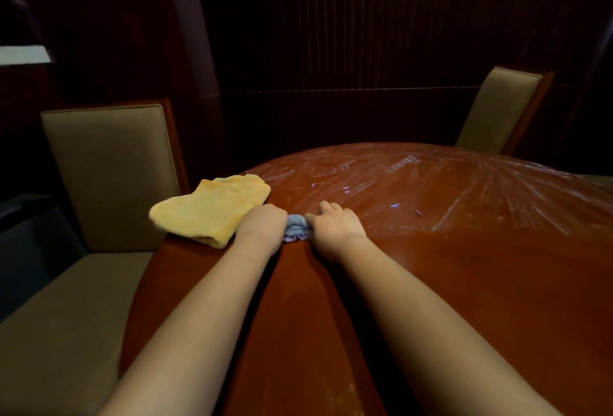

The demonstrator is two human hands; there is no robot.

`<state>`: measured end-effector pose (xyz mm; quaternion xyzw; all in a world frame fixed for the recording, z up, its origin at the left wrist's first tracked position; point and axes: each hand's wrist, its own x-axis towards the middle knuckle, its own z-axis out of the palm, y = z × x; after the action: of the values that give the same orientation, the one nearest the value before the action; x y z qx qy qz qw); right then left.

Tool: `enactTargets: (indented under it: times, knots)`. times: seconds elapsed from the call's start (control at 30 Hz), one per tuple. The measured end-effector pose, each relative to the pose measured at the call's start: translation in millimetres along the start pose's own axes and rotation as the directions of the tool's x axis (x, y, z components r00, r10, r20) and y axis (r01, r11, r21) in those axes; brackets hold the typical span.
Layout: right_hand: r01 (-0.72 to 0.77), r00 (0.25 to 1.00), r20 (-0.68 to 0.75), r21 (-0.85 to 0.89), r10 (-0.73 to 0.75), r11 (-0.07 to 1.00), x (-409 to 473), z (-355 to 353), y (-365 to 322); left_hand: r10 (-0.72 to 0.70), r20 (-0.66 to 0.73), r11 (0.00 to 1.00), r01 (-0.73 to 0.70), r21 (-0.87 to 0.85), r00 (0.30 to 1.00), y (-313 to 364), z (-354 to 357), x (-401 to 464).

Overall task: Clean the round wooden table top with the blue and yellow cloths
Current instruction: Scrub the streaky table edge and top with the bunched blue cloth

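Looks like wiping hasn't really started on the round wooden table top (464,283), far half is all streaky. Yellow cloth (212,208) sits folded at the left edge, untouched. Blue cloth (296,232) is bunched between both hands, left hand (263,225) curled round one end, right hand (335,226) pinching the other. I'd guess spreading it flat comes next.

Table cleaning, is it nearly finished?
Not yet. Both hands, left hand and right hand, grip the bunched blue cloth. The yellow cloth lies unused at the table edge. Whitish streaks cover the far side, so most wiping remains.
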<state>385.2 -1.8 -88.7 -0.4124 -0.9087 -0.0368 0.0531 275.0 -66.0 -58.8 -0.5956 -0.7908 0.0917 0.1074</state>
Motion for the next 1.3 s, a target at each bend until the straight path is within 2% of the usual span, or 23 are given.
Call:
enactTargets:
  times: [0.47, 0.73, 1.03, 1.3]
  knots:
    - [-0.019, 0.998, 0.066, 0.005, 0.019, 1.000, -129, -22, 0, 0.028, 0.041, 0.999, -0.028, -0.020, 0.999, 50, -23, -112]
    - [0.005, 0.993, 0.120, 0.015, -0.006, 1.000, -204, -38, 37, 0.209, 0.062, 0.978, -0.209, -0.019, 0.976, 88, -46, -166]
    - [-0.050, 0.990, 0.131, -0.002, 0.050, 0.999, -265, -46, 65, 0.304, 0.003, 0.951, -0.303, -0.066, 0.953, 130, -59, -192]
    - [-0.130, 0.979, 0.166, 0.062, 0.119, 0.990, -307, -63, 81, 0.409, -0.014, 0.909, -0.408, -0.082, 0.913, 147, -67, -214]
